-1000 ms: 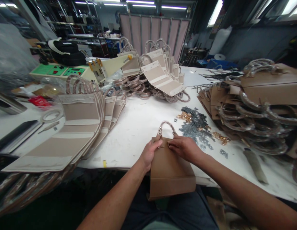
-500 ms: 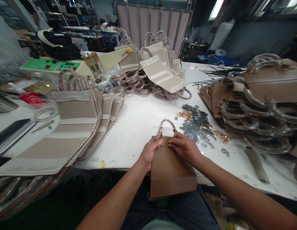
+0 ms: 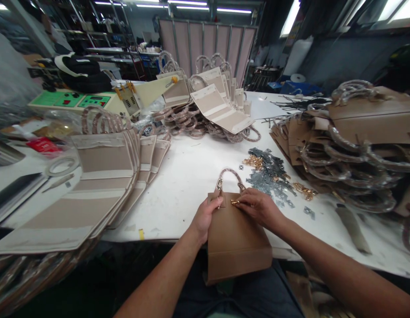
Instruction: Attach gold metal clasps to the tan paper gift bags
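Observation:
A brown handbag panel point(image 3: 238, 240) rests against my lap and the table edge, its wrapped loop handle point(image 3: 229, 171) pointing away from me. My left hand point(image 3: 205, 217) grips the panel's upper left edge, thumb on the front near the handle tab. Pinched in the fingertips of my right hand point(image 3: 257, 205) is a small gold metal fitting point(image 3: 235, 202), held over the panel's upper part. Its exact shape is partly hidden by the fingers.
Grey metal plates point(image 3: 267, 170) and gold fittings point(image 3: 254, 162) lie in a heap ahead. Brown bag panels point(image 3: 373, 117) are piled right; beige-lined panels point(image 3: 105, 154) are stacked left, with more bag panels point(image 3: 221, 108) behind. A green-topped machine point(image 3: 69, 99) stands back left.
The gold fitting now shows at my right fingertips, where it was hidden before. My left hand keeps its hold on the panel. The view has tilted slightly upward.

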A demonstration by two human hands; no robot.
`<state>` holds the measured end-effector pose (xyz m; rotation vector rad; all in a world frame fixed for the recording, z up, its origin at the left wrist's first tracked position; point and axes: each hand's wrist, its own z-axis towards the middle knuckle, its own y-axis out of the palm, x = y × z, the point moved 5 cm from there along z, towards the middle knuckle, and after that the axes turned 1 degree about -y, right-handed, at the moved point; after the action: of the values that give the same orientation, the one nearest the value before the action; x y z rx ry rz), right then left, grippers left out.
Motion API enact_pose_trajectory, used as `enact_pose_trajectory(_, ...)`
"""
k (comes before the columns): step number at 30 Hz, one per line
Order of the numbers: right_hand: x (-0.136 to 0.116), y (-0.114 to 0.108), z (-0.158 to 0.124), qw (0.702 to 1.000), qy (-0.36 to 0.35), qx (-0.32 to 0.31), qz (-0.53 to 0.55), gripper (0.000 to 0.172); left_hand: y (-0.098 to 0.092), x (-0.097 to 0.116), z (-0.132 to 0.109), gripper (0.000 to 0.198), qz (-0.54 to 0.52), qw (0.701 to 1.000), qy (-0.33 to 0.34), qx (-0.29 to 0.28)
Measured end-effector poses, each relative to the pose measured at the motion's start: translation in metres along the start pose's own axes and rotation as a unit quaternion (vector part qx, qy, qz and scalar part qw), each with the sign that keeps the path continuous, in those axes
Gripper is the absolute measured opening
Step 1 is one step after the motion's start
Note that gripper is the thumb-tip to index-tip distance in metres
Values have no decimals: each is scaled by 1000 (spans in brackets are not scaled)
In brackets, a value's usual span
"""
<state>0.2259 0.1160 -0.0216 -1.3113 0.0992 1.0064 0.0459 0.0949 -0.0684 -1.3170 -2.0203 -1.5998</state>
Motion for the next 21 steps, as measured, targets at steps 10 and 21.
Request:
enact_pose_trajectory(10,9,13,1,999,44,-9,21,16,1,2,2,44,16,1000,-14,10)
enact_pose_trajectory(21,-36,26,-78,972,-68,195,-111,70,33,16,-46,39,-67,992,110,-14)
